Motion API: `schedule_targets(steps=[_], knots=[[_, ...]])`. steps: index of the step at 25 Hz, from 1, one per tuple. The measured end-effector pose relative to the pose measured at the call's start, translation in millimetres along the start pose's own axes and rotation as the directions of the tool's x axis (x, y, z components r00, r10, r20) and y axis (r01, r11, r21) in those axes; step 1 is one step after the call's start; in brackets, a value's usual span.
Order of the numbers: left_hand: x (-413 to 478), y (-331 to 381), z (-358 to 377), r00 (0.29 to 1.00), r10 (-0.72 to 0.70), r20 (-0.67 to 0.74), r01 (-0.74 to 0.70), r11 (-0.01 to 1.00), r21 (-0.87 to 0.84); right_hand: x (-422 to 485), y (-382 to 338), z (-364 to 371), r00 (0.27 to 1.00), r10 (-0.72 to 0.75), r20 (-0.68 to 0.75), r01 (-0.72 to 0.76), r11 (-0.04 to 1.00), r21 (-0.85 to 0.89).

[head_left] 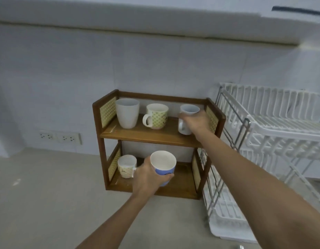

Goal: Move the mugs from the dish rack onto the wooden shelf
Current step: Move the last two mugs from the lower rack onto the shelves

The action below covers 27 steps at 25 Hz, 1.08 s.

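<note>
A two-tier wooden shelf [148, 136] stands against the wall. On its upper board are a tall white cup [127, 113] and a green-patterned mug [156, 116]. At that board's right end my right hand [196, 122] grips a white mug [189, 111]. My left hand [146, 175] holds a blue mug [163, 166] with a white inside, upright, at the front of the lower board. A small patterned mug [126, 166] sits at the lower board's left. The white dish rack [274, 133] stands to the right, with no mugs visible in it.
The shelf and rack stand on a pale grey counter [47, 203]. Wall sockets [60, 136] sit low on the tiled wall to the left. The rack's metal frame [242, 130] almost touches the shelf's right side.
</note>
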<state>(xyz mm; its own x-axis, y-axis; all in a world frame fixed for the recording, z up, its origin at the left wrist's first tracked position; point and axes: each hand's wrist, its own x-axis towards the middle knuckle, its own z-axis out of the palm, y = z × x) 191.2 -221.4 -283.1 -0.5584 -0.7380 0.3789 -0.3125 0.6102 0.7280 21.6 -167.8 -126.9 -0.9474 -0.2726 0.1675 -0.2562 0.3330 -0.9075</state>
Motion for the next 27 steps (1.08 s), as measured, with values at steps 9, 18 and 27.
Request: schedule_targets(steps=[9,18,27], knots=[[9,-7,11,0.998,0.035,0.056,-0.036,0.999,0.009,21,9,17,1.000,0.029,-0.008,-0.030,0.998,-0.048],[11,-10,18,0.997,-0.008,0.080,0.010,1.000,-0.023,-10,17,16,0.985,-0.169,-0.046,0.165,0.983,-0.086],[8,-10,47,0.994,-0.098,0.042,0.098,0.995,0.001,-199,204,20,0.970,-0.197,0.140,0.224,0.949,-0.222]])
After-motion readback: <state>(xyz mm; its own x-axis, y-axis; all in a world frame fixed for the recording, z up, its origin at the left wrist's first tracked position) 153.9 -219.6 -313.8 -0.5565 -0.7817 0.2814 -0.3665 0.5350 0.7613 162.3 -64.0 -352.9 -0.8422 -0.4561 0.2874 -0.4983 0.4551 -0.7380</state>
